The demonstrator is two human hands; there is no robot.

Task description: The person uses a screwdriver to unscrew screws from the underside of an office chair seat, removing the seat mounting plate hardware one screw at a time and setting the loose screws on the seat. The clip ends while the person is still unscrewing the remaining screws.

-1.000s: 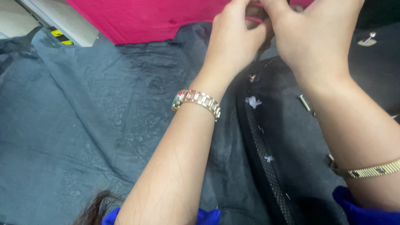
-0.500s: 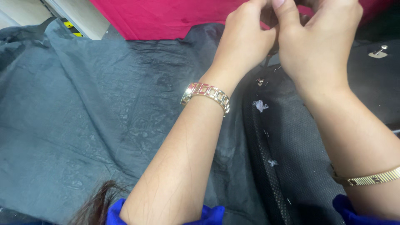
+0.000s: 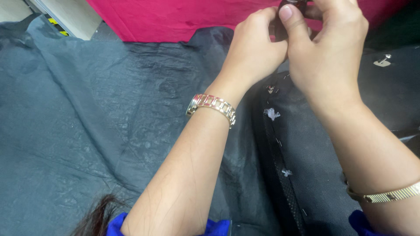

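Black and small, a dark piece sits pinched between both hands at the far edge of the scene, right of centre; most of it is hidden by fingers, so its kind cannot be told. The left hand curls its fingers shut around the near left side of the piece, its grip pressed together on it. The right hand closes from the right, thumb laid flat against the piece and the other fingers folded over the top; the two hands touch each other.

One chain-link metal watch band rings the left wrist, and one thin gold bracelet rings the right forearm near the right edge. Two blue sleeves show at the near edge, one under the left arm and one under the right.

Below the hands lies a black fabric panel with a woven edge strip running from far to near. Three small white scraps rest on it, the largest just right of the watch band. One silver metal stud sits on black fabric at the far right.

Grey sheeting covers the counter to the left. Bright pink cloth stretches across the far side. At the far left corner is one small yellow-and-black striped label on a pale surface.
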